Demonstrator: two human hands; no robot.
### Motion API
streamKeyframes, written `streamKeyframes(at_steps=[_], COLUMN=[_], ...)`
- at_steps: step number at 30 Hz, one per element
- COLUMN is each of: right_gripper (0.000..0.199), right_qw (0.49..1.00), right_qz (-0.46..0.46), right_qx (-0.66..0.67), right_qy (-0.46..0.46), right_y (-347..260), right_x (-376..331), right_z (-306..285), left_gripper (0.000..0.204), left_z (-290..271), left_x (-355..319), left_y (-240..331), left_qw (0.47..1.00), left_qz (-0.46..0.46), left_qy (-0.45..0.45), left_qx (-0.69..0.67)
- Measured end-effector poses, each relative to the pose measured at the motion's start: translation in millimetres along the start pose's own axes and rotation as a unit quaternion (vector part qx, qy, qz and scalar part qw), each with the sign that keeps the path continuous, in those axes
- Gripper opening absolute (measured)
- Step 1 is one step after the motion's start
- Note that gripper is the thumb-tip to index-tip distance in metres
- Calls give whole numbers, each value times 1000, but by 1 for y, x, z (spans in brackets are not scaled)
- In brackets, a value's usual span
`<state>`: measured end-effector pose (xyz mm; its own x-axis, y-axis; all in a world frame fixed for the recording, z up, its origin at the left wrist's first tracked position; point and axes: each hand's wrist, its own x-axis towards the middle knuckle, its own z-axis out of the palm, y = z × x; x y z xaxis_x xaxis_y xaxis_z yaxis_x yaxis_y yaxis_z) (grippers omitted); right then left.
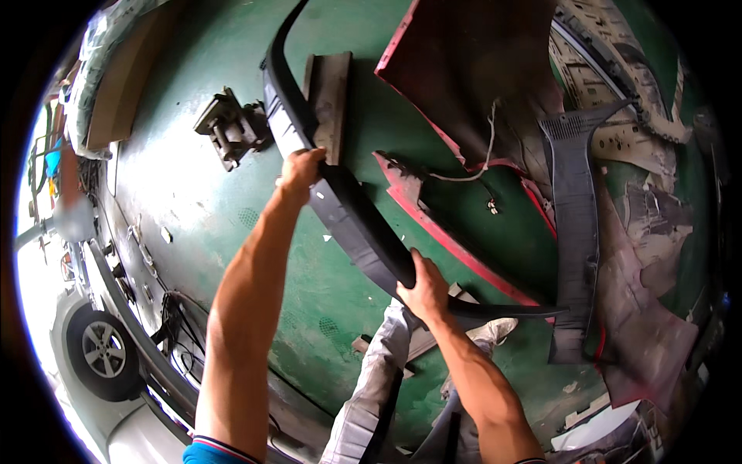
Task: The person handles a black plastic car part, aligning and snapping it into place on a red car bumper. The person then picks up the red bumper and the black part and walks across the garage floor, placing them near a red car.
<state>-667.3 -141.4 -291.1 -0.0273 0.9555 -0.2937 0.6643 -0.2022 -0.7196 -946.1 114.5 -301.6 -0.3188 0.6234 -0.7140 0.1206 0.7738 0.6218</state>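
A long, curved black plastic car trim strip (357, 224) slants across the middle of the view, held above the floor. My left hand (301, 172) is closed around its upper part. Lower down, my right hand (425, 290) grips the same strip near its bend, with the fingers partly hidden behind the edge. From there the strip's narrow end runs right, past my shoe. Its other end curves up to the top edge of the view.
A metal bracket (229, 130) and a grey metal channel (331, 108) lie on the green floor (301, 332). Red body panels (471, 62) and another black trim piece (573, 224) are at the right. A vehicle with a wheel (102, 353) stands at the left, near cables (179, 329).
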Motion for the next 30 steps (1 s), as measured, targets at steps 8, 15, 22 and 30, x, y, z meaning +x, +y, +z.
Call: streamKeyframes(at_steps=[8, 15, 22, 30], right_gripper=[73, 81, 88, 93], right_qw=[998, 997, 991, 981], right_qz=[-4, 0, 24, 7], right_qx=[65, 77, 129, 178], right_qy=[-6, 19, -11, -77], right_y=[21, 46, 79, 138], right_x=[42, 74, 90, 97], right_z=[57, 123, 186, 202], left_gripper=[41, 65, 46, 31], left_z=[-59, -91, 34, 223], left_x=[103, 170, 92, -2], left_y=[-43, -77, -90, -91], left_qw=[992, 985, 872, 868], left_qz=[60, 153, 408, 490], left_qy=[-94, -56, 82, -38], left_qx=[56, 52, 256, 74])
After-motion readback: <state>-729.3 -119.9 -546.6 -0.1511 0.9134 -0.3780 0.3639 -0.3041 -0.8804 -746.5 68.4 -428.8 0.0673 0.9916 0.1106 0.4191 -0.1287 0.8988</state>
